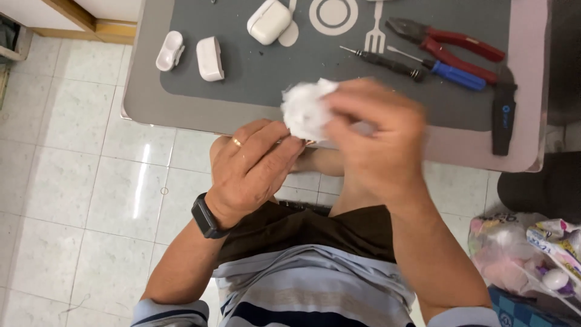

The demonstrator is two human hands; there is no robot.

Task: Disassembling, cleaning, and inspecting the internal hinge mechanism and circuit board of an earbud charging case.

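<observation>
Grey mat (254, 79) holds 3 white cases, 2 screwdrivers; both hands pinch 1 white wad (305, 109).

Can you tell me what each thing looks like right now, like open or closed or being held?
Tissue wad: crumpled, held in right hand.
Left hand: fingers curled beside tissue wad.
Earbud case: closed, on mat.
Pliers: closed, lying flat.
Screwdrivers: lying flat.

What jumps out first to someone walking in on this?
Two hands meet at the table's near edge: the right hand presses a crumpled white tissue wad, while the left hand is cupped beside it. Behind, on the grey mat, lie white earbud-case parts and red-handled pliers.
</observation>
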